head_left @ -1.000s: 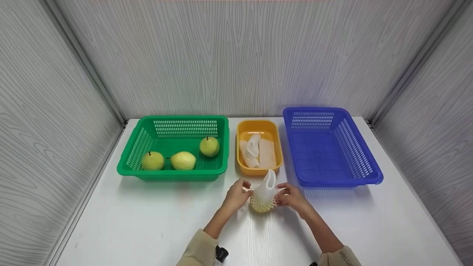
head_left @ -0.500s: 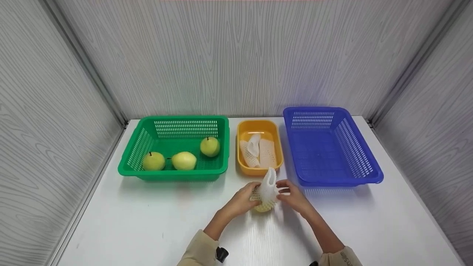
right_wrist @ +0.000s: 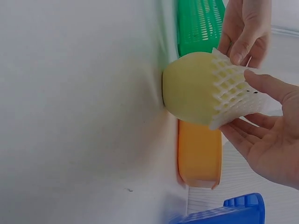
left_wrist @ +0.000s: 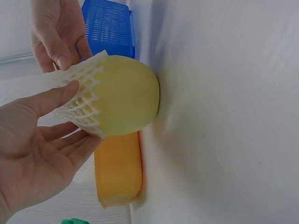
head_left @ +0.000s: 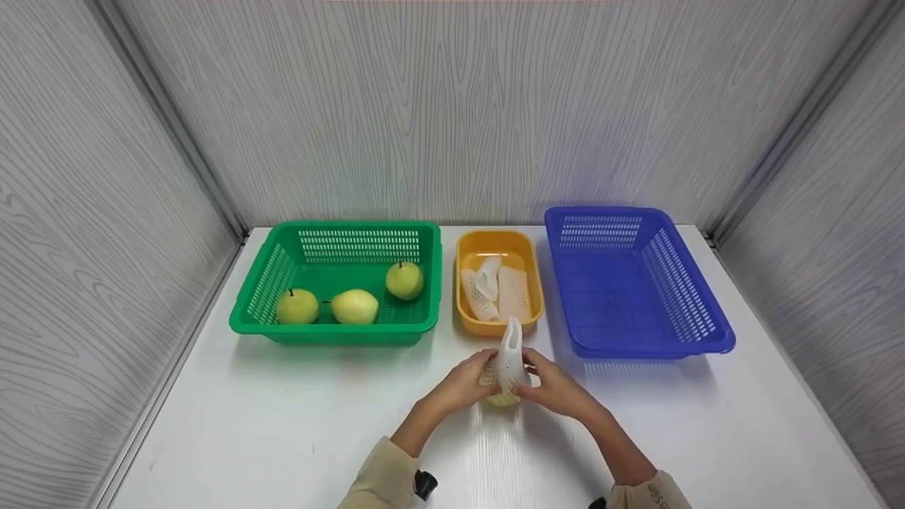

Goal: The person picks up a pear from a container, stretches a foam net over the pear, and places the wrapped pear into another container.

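Note:
A yellow-green pear (left_wrist: 131, 95) stands on the white table with a white foam net (head_left: 510, 360) over its upper part. Its lower part is bare in both wrist views. From the left, my left hand (head_left: 459, 384) grips the net around the pear, thumb on the near side and fingers on the far side. My right hand (head_left: 557, 387) grips it likewise from the right. Above the hands, the net's narrow free end points up. The pear's stem is hidden inside the net.
Left of the hands stands a green basket (head_left: 332, 330) holding three pears. Behind them, a yellow tub (head_left: 495, 329) contains several foam nets (head_left: 514, 293). A blue basket (head_left: 608, 297) is at the right. Wood-patterned panels enclose the table (head_left: 318, 424).
My left hand has moved in from the net's edge to wrap around the pear's side. My right hand has closed in on the right side, and the net's top stands more upright.

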### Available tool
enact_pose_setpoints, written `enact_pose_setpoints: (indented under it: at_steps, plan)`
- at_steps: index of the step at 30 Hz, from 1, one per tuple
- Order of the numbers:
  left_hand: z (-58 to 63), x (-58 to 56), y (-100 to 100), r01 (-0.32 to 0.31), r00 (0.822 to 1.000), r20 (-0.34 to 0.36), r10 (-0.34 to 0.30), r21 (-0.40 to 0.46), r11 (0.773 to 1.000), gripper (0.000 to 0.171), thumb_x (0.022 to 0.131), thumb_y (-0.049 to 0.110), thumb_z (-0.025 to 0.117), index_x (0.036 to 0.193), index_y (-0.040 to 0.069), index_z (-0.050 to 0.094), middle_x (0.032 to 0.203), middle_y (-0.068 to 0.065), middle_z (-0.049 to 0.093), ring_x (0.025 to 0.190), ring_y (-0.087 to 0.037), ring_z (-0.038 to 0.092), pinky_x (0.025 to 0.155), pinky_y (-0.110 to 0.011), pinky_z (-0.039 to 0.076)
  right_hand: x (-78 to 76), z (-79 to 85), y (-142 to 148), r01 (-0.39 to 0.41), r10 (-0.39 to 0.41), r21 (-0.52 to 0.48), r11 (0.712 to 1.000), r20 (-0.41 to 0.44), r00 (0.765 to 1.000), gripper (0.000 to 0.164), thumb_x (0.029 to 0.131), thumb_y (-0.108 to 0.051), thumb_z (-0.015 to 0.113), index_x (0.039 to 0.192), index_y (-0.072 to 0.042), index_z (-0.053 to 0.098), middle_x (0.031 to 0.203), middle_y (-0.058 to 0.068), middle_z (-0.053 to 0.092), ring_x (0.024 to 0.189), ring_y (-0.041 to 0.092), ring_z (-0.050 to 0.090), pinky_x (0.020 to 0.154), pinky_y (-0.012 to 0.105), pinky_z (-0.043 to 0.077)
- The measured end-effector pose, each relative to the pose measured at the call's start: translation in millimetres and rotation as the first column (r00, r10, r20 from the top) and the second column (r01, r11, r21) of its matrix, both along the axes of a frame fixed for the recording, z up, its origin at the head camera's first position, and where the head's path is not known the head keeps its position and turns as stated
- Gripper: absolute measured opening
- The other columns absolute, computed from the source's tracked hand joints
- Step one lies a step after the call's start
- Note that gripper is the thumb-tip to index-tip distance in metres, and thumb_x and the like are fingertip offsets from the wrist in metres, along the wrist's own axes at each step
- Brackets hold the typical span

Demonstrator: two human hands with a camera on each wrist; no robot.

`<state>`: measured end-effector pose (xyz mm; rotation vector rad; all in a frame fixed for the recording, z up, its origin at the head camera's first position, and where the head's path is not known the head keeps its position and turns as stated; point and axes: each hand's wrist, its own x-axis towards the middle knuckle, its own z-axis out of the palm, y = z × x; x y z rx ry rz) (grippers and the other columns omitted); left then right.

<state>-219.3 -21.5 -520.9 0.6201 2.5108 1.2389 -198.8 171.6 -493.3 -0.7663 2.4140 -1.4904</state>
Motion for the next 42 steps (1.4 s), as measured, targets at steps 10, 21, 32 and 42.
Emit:
enact_pose_setpoints:
  at_steps: [10,21,32,42]
  plan:
    - [-4.5,0.2,-1,0.012,0.999,0.04,-0.011,-0.032,0.999,0.066,0.081,0.01,0.07,0.136,-0.005,0.035,0.134,-0.018,0.042,0.123,-0.03,0.038,0.1,-0.042,0.03,-16.8,-39.7,12,-0.011,0.013,0.066,0.998,-0.022,1.0,0.055,0.079,0.004,0.066,0.127,0.008,0.04,0.123,0.025,0.047,0.116,0.039,0.043,0.095,0.048,0.035]
    - [-20.3,-4.1,-7,0.041,0.998,0.051,-0.042,0.024,0.999,0.07,0.072,0.004,0.074,0.133,-0.004,0.039,0.126,-0.015,0.05,0.116,-0.027,0.045,0.097,-0.039,0.034,-15.8,-50.1,17,-0.005,0.002,0.114,0.993,0.032,0.999,0.069,0.073,0.003,0.07,0.133,0.006,0.035,0.125,0.025,0.047,0.113,0.041,0.046,0.092,0.047,0.039]
    - [-13.7,-6.6,-9,0.058,0.997,0.054,-0.057,-0.023,0.998,0.082,0.074,0.013,0.076,0.139,-0.005,0.028,0.137,-0.02,0.036,0.127,-0.03,0.033,0.102,-0.041,0.028,-16.3,-43.3,18,-0.018,0.014,0.085,0.996,0.041,0.999,0.075,0.077,-0.008,0.073,0.135,0.008,0.029,0.131,0.028,0.039,0.117,0.042,0.041,0.095,0.05,0.035]
    - [-11.2,-7.2,-4,0.027,0.999,0.027,-0.026,-0.006,1.0,0.067,0.078,0.013,0.074,0.134,-0.002,0.039,0.134,-0.015,0.043,0.124,-0.027,0.037,0.101,-0.039,0.03,-20.9,-43.0,18,-0.033,0.031,0.093,0.995,0.025,0.999,0.062,0.082,-0.015,0.07,0.133,0.002,0.038,0.126,0.02,0.048,0.116,0.037,0.045,0.093,0.045,0.039]
